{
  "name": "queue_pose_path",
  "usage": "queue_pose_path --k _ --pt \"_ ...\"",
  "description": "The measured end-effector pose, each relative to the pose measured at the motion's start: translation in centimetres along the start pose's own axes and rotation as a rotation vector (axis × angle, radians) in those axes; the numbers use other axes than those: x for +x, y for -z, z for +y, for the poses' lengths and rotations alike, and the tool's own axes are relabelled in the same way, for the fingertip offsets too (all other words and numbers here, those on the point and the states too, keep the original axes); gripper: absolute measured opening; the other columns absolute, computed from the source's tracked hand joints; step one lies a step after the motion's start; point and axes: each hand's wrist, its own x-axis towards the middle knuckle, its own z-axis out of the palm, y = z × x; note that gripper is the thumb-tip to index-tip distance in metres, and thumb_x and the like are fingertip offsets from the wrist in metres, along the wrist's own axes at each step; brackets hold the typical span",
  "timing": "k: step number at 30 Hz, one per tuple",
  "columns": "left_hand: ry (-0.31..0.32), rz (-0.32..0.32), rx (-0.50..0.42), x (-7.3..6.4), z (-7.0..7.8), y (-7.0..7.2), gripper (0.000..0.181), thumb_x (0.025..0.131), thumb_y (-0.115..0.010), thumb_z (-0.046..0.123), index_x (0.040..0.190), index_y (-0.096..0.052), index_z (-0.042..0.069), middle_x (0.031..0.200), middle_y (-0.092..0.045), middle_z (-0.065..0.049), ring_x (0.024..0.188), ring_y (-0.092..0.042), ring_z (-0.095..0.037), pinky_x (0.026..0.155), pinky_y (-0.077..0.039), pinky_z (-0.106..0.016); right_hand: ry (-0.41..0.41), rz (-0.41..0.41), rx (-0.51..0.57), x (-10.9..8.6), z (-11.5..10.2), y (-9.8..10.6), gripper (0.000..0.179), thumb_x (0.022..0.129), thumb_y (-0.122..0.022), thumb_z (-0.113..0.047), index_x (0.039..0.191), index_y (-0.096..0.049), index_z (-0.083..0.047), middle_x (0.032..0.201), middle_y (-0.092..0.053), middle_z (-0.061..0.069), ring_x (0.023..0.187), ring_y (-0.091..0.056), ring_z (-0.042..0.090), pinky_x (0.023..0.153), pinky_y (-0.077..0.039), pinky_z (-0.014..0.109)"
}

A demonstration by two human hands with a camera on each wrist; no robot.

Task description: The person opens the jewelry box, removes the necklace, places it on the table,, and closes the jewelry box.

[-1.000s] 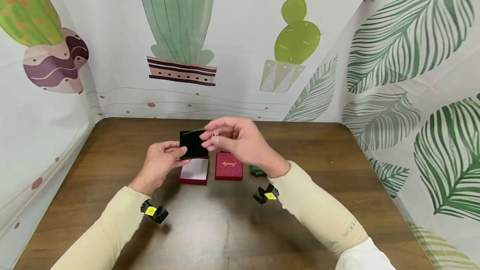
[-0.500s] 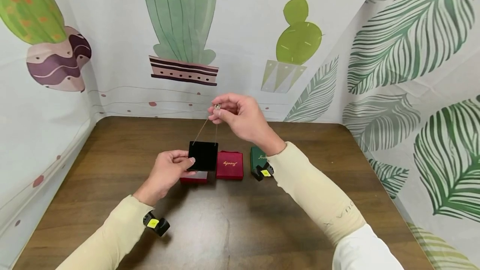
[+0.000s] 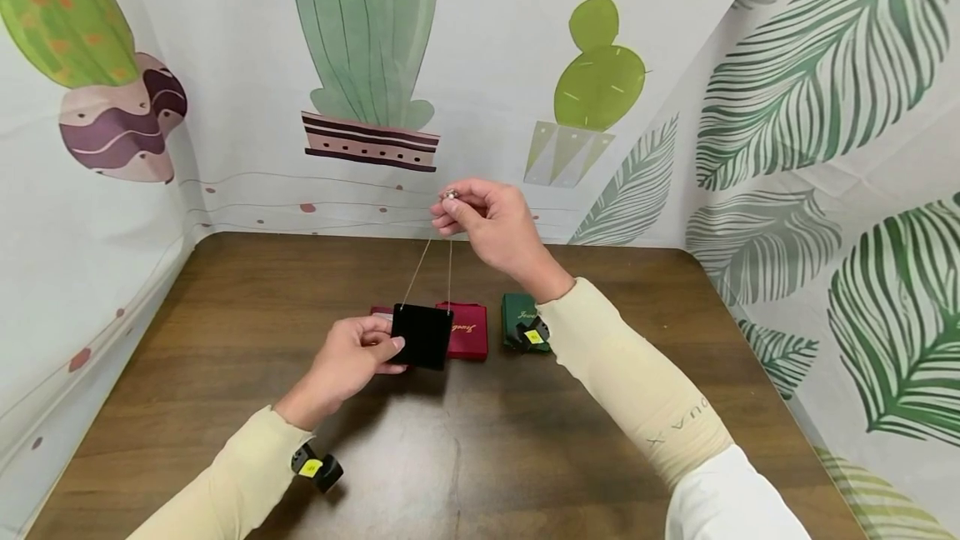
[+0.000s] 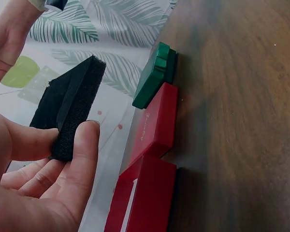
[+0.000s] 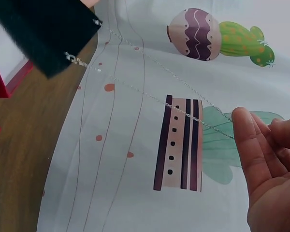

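My left hand point(image 3: 358, 355) pinches a black foam pad point(image 3: 422, 335) by its left edge, just above the table; the pad point(image 4: 70, 112) sits between thumb and fingers in the left wrist view. A thin silver chain point(image 3: 447, 265) runs in two strands from the pad's top corners up to my right hand point(image 3: 480, 219), which pinches the small pendant point(image 3: 450, 194) well above the boxes. In the right wrist view the chain point(image 5: 183, 113) stretches from the pad point(image 5: 43, 34) to my fingers point(image 5: 246, 145).
On the wooden table point(image 3: 525, 440) lie an open red box base point(image 4: 142, 198), a red lid with gold script point(image 3: 468, 329) and a green box point(image 3: 517, 319) in a row. Printed cloth walls with cacti and leaves close off the back and both sides.
My right hand rose with the pendant, drawing the chain taut. The left hand carried the pad down and right, so it now hides most of the open red base.
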Motion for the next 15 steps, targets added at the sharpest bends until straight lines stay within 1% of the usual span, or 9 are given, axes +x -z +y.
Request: queue_pose_path --k 1,4,6,8,9,12,15 --pt "-0.001 -0.005 0.002 -0.1 0.0 -0.1 0.020 0.098 -0.063 -0.005 0.113 -0.060 -0.017 0.087 -0.070 -0.003 0.080 -0.068 -0.007 0.081 -0.065 -0.042 -0.001 0.004 -0.001 0.0 0.0 0.0 0.018 0.103 -0.060 0.000 0.114 -0.068 0.012 0.106 -0.075 0.030 0.094 -0.075 0.045 0.081 -0.065 0.035" --pt "0.001 -0.008 0.019 -0.3 0.0 -0.4 0.015 0.098 -0.062 -0.006 0.109 -0.058 -0.016 0.079 -0.064 0.001 0.076 -0.065 -0.009 0.082 -0.065 -0.045 -0.003 0.016 0.001 0.1 0.0 0.0 0.017 0.102 -0.060 0.001 0.113 -0.068 0.012 0.106 -0.075 0.031 0.089 -0.078 0.036 0.081 -0.065 0.035" --pt "-0.003 -0.008 0.034 -0.4 0.1 -0.6 0.012 0.098 -0.061 -0.007 0.106 -0.056 -0.016 0.078 -0.061 0.000 0.075 -0.064 -0.009 0.081 -0.065 -0.046 -0.007 0.024 0.002 0.1 0.1 0.0 0.017 0.102 -0.061 0.001 0.113 -0.068 0.012 0.106 -0.075 0.031 0.087 -0.078 0.031 0.081 -0.065 0.035" --pt "-0.021 -0.012 0.052 -0.5 0.1 -0.8 0.010 0.098 -0.060 -0.009 0.103 -0.056 -0.016 0.081 -0.061 -0.004 0.076 -0.065 -0.010 0.080 -0.065 -0.045 -0.009 0.034 0.005 0.1 0.1 0.1 0.017 0.102 -0.061 0.001 0.113 -0.068 0.012 0.106 -0.075 0.032 0.085 -0.079 0.027 0.081 -0.065 0.035" --pt "-0.028 -0.017 0.066 -0.6 0.1 -0.9 0.009 0.098 -0.060 -0.009 0.102 -0.056 -0.016 0.083 -0.062 -0.005 0.076 -0.066 -0.010 0.079 -0.066 -0.044 -0.008 0.039 0.003 0.2 0.2 0.1 0.018 0.102 -0.061 0.001 0.113 -0.068 0.012 0.106 -0.075 0.032 0.086 -0.079 0.026 0.081 -0.065 0.035" --pt "-0.056 -0.058 0.122 -0.9 -0.2 -1.0 0.006 0.098 -0.062 -0.008 0.097 -0.058 -0.013 0.088 -0.064 -0.012 0.075 -0.069 -0.013 0.075 -0.066 -0.040 0.012 0.063 0.014 0.2 0.1 0.5 0.017 0.102 -0.061 0.001 0.113 -0.068 0.013 0.108 -0.074 0.033 0.087 -0.078 0.027 0.082 -0.065 0.034" --pt "-0.083 -0.091 0.193 -1.2 -0.7 -1.0 0.005 0.097 -0.063 -0.006 0.094 -0.061 -0.010 0.089 -0.067 -0.014 0.074 -0.070 -0.015 0.071 -0.066 -0.035 0.044 0.084 0.016 0.3 0.0 0.9 0.017 0.101 -0.062 0.001 0.111 -0.068 0.013 0.108 -0.074 0.032 0.090 -0.077 0.029 0.084 -0.065 0.034"
